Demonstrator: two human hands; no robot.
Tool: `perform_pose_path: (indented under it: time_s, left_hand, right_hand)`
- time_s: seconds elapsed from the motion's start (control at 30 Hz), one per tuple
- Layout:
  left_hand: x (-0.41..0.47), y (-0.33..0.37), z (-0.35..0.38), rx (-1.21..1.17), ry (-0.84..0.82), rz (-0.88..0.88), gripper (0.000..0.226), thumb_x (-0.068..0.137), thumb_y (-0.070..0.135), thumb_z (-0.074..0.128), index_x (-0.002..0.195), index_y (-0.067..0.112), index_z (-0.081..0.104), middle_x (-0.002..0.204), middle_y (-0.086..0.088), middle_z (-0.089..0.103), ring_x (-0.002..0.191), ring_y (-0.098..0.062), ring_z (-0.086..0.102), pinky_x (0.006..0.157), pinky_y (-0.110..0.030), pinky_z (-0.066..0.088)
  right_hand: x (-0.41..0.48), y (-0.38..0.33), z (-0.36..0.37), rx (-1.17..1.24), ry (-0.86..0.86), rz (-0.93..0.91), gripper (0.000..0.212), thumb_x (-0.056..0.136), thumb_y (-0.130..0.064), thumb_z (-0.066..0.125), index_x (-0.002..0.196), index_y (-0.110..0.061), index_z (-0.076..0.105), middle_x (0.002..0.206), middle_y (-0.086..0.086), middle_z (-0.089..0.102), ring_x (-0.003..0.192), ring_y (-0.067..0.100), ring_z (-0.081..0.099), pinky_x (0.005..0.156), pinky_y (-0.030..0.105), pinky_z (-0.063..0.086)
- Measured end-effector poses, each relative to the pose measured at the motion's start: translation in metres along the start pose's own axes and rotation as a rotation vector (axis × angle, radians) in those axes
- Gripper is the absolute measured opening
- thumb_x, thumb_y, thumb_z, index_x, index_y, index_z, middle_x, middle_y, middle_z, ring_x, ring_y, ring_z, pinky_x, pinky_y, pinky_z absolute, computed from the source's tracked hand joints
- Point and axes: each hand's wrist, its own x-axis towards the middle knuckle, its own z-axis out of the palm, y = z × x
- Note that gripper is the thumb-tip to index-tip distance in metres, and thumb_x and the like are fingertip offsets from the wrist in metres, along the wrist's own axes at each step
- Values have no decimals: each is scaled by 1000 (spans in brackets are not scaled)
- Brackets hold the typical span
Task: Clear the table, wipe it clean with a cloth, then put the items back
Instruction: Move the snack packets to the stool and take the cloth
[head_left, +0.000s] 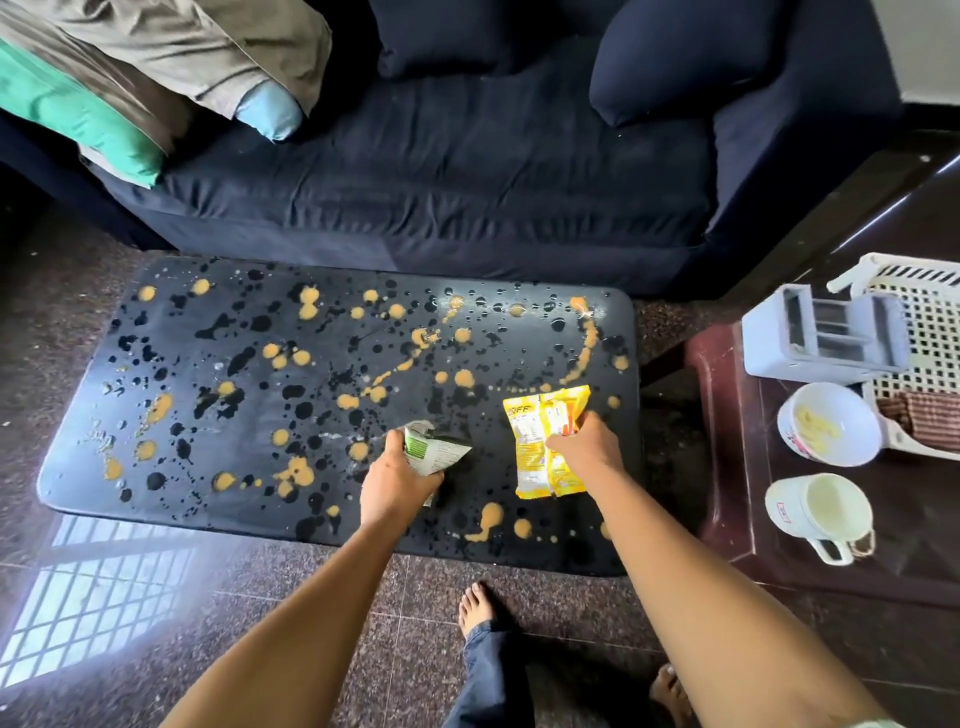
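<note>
Made out only the white block letters "FF" at the upper left corner of the crinkled yellow plastic snack packet (530, 441). Saw a white panel of fine print lower on that packet, too small to read. Found more small print on the pale face of the crumpled green-and-white paper pouch (435, 453), likewise illegible. Noticed a small red-edged mark on the side of the white plastic mug (821, 514) and a reddish print on the white round bowl (828, 423), neither legible.
</note>
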Motion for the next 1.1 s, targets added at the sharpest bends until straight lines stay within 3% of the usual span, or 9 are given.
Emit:
perform_pose_path:
  time_s: [0.17, 0.37, 0.47, 0.57, 0.67, 0.8, 0.93, 1.03, 1.1]
  left_hand:
    - [-32, 38, -7, -134, 93, 43, 56, 70, 30, 81, 107, 14, 41, 101, -7, 65, 92, -29, 61, 72, -39, 52]
    - [-88, 123, 3, -379, 158, 164, 50, 70, 26, 82, 106, 17, 49, 94, 8, 61, 87, -15, 57, 67, -27, 43]
    - [-118, 176, 27, -500, 116, 246, 48, 70, 25, 83, 106, 27, 51, 93, 18, 63, 89, -8, 60, 69, -21, 44]
    - [-147, 225, 54, -637, 66, 302, 47, 70, 23, 83, 107, 26, 54, 97, 15, 68, 88, -5, 64, 67, -17, 48]
    - [-170, 264, 82, -744, 7, 338, 47, 70, 20, 84, 109, 24, 57, 100, 12, 70, 94, -7, 65, 81, -26, 50]
    - [-187, 298, 114, -869, -109, 365, 48, 69, 10, 83, 110, 20, 59, 102, 5, 72, 97, -12, 67, 86, -33, 51]
    - [-193, 317, 133, -995, -189, 343, 55, 63, 11, 81, 113, 8, 58, 100, 1, 73, 91, -16, 69, 80, -34, 54]
    - [-199, 326, 145, -1050, -195, 341, 58, 60, 16, 78, 113, 7, 57, 94, 4, 73, 87, -11, 69, 73, -26, 54]
    - [-202, 330, 151, -1048, -202, 353, 59, 60, 13, 80, 114, 7, 56, 93, 5, 73, 87, -9, 69, 71, -22, 54]
  right_hand:
    - [-26, -4, -40, -50, 63, -244, 52, 79, -22, 70, 121, -8, 42, 117, 13, 61, 105, 33, 59, 74, 37, 46]
    - [-60, 21, -149, -36, 219, -478, 37, 76, -23, 69, 110, -14, 59, 104, 9, 68, 97, 32, 61, 77, 39, 50]
    - [-73, 61, -218, -53, 339, -533, 32, 77, -21, 68, 108, -17, 60, 100, 9, 68, 94, 33, 60, 74, 39, 48]
    - [-71, 115, -276, -132, 478, -537, 28, 77, -18, 68, 103, -15, 60, 96, 10, 68, 93, 34, 60, 69, 37, 42]
    - [-59, 179, -316, -201, 560, -516, 25, 77, -15, 67, 101, -13, 60, 96, 9, 65, 94, 33, 59, 67, 36, 40]
    - [-31, 253, -330, -404, 684, -458, 32, 72, -15, 73, 102, -12, 60, 93, 10, 64, 90, 35, 61, 66, 38, 45]
    - [-2, 301, -311, -584, 760, -594, 43, 59, -2, 79, 97, -12, 61, 83, 5, 65, 77, 29, 64, 59, 38, 49]
    - [15, 332, -290, -706, 688, -653, 45, 69, -3, 73, 112, -10, 61, 105, 9, 67, 97, 29, 64, 80, 46, 53]
    - [22, 350, -277, -750, 547, -643, 57, 66, -12, 79, 119, -10, 59, 119, 11, 64, 110, 30, 61, 90, 54, 50]
